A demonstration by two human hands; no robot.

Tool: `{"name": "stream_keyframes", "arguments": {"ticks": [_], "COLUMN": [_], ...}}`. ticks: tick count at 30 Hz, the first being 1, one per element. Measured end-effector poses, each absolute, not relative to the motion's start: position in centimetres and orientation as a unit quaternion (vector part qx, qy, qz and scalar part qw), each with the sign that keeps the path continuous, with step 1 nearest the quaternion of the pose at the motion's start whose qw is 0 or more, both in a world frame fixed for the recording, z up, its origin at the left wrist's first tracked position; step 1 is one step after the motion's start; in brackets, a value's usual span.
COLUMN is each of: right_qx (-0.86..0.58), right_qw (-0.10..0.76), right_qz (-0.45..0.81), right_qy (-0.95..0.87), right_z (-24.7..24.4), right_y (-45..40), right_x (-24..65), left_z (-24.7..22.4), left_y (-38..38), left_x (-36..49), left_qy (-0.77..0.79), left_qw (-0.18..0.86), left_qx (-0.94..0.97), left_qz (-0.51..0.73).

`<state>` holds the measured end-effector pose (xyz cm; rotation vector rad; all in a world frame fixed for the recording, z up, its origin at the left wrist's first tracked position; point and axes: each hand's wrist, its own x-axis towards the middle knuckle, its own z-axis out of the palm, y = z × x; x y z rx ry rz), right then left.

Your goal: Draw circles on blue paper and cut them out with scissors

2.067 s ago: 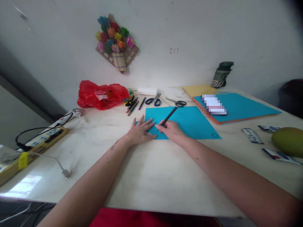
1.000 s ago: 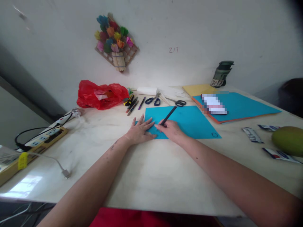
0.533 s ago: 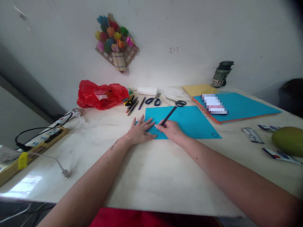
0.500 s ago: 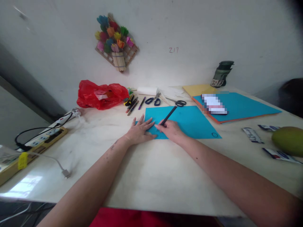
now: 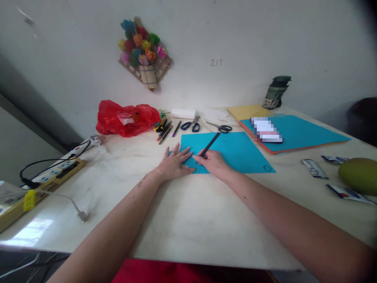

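A blue sheet of paper [image 5: 235, 151] lies on the pale table [image 5: 188, 220], with a small drawn circle near its right front corner. My left hand [image 5: 176, 162] rests flat on the sheet's left end, fingers spread. Just to its right, my right hand [image 5: 213, 162] is closed around a black pen [image 5: 210, 144], held tilted with its upper end toward the back right. The pen's tip is hidden by my fingers, so whether it touches the paper cannot be made out.
Behind the sheet lie blue-handled scissors [image 5: 195, 126], black-handled scissors [image 5: 225, 128], several markers [image 5: 165, 135] and a red plastic bag [image 5: 126, 118]. A phone [image 5: 266, 129] rests on coloured sheets [image 5: 309, 133]. At left is a power strip [image 5: 55, 173]; at right, a green fruit [image 5: 357, 176].
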<state>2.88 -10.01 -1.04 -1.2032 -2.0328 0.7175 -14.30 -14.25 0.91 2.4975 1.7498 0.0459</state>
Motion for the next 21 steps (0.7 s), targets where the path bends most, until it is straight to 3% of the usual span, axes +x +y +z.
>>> {"name": "stream_keyframes", "arguments": {"ticks": [21], "right_qx": [-0.458], "right_qw": [0.345], "right_qz": [0.291], "right_qy": [-0.766], "right_z": [-1.14], "right_y": [-10.1], "right_x": [2.92], "left_z": [1.03], "left_y": [-14.31], "left_x": [-14.25], "left_qy": [0.578], "left_qw": [0.044], "left_qx": [0.815], "left_qz": [0.01]}}
